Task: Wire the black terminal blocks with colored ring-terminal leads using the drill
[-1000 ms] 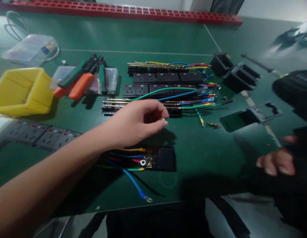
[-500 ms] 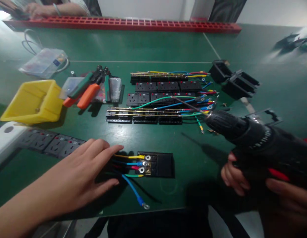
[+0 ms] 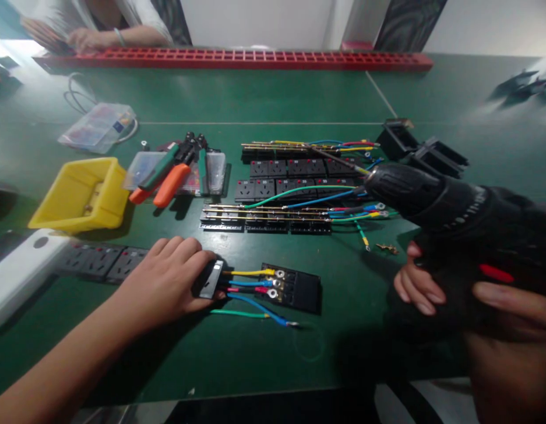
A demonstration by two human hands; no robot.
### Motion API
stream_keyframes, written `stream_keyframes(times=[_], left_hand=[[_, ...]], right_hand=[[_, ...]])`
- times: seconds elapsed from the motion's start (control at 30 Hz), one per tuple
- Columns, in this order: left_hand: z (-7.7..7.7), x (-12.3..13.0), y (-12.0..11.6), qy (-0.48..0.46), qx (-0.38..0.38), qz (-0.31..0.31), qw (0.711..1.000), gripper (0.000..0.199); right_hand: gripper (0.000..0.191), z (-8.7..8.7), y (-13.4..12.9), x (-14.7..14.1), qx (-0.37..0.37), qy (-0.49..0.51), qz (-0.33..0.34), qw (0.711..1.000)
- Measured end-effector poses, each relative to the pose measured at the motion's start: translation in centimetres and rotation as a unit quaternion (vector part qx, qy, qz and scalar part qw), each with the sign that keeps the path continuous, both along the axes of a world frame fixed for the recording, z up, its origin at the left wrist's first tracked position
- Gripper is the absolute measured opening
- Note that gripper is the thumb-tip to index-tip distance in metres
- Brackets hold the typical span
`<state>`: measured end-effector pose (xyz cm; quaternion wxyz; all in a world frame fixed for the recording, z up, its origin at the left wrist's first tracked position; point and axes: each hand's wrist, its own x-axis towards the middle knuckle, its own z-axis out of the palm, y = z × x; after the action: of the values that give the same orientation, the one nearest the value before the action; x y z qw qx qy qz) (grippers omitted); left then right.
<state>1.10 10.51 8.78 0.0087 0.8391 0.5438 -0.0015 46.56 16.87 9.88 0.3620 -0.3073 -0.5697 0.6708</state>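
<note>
My left hand (image 3: 167, 280) is wrapped round the end of a power strip, whose black sockets (image 3: 94, 259) show to the left and whose silvery end (image 3: 212, 280) pokes out past the fingers. From that end come a yellow wire (image 3: 246, 272), blue wires (image 3: 250, 284), a red one and a green one (image 3: 242, 313), tipped with ring terminals. Some of these rings lie over a black terminal module (image 3: 302, 290) flat on the table. My right hand (image 3: 420, 285) grips a black cordless drill (image 3: 436, 194), its long bit (image 3: 339, 159) pointing left above the socket rows.
Behind are rows of black sockets (image 3: 273, 189) and brass-railed strips (image 3: 266, 215) with wires. A yellow bin (image 3: 79, 200), orange-and-green pliers (image 3: 171, 182) and a plastic box stand left. Black housings (image 3: 436, 156) lie right. Another person's hands (image 3: 87, 41) are beyond the red grid rail (image 3: 255, 59).
My left hand has gone from open fingers over the wires to a grip on the strip's end. The loose blue wire has swung up and right; the black module has tilted slightly. The view has shifted.
</note>
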Motion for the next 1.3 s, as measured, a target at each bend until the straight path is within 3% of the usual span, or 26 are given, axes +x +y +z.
stream_keyframes(times=[0.1, 0.2, 0.43, 0.57, 0.63, 0.7, 0.77, 0.87, 1.0, 1.07, 1.17, 1.3], left_hand=[[0.1, 1.1, 0.9, 0.008, 0.008, 0.017, 1.0, 0.05], [0.2, 1.8, 1.9, 0.014, 0.026, 0.017, 0.999, 0.05], [-0.1, 3.5, 4.3, 0.05, 0.059, 0.023, 0.997, 0.054], [0.8, 3.7, 3.9, 0.061, 0.044, 0.04, 0.996, 0.066], [1.8, 3.6, 3.3, 0.01, 0.013, 0.033, 0.999, 0.072], [2.7, 3.9, 3.0, -0.108, -0.032, 0.007, 0.994, 0.059], [3.1, 4.8, 3.3, -0.24, -0.066, -0.016, 0.968, 0.046], [2.5, 7.0, 4.7, -0.396, -0.098, 0.004, 0.913, 0.038], [1.1, 9.1, 5.8, -0.596, -0.104, 0.06, 0.794, 0.024], [0.7, 9.2, 5.5, -0.646, -0.111, 0.071, 0.752, 0.022], [0.2, 8.5, 4.8, -0.679, -0.117, 0.083, 0.72, 0.021], [-0.4, 7.7, 4.2, -0.682, -0.115, 0.082, 0.717, 0.019]], right_hand=[[0.046, 2.1, 1.5, -1.7, -0.017, -0.001, 0.03, 0.999], [0.047, 2.7, 2.3, -2.4, -0.021, -0.017, 0.044, 0.999], [0.048, 0.7, 2.0, -2.3, -0.022, 0.061, 0.049, 0.997], [0.05, 0.0, 1.8, -1.8, -0.047, 0.082, 0.046, 0.994], [0.05, -0.2, 1.7, -1.6, -0.049, 0.085, 0.047, 0.994], [0.053, -0.3, 1.7, -1.4, -0.048, 0.089, 0.058, 0.993], [0.054, -0.4, 1.7, -1.1, -0.054, 0.088, 0.082, 0.991], [0.053, -0.4, 1.7, -0.6, -0.092, 0.074, 0.113, 0.987], [0.053, -1.1, 2.0, 0.4, -0.129, 0.105, 0.169, 0.971], [0.054, -1.4, 2.2, 0.7, -0.146, 0.123, 0.196, 0.962], [0.054, -1.6, 2.3, 0.9, -0.171, 0.125, 0.221, 0.952], [0.053, -1.6, 2.1, 0.8, -0.182, 0.119, 0.244, 0.945]])
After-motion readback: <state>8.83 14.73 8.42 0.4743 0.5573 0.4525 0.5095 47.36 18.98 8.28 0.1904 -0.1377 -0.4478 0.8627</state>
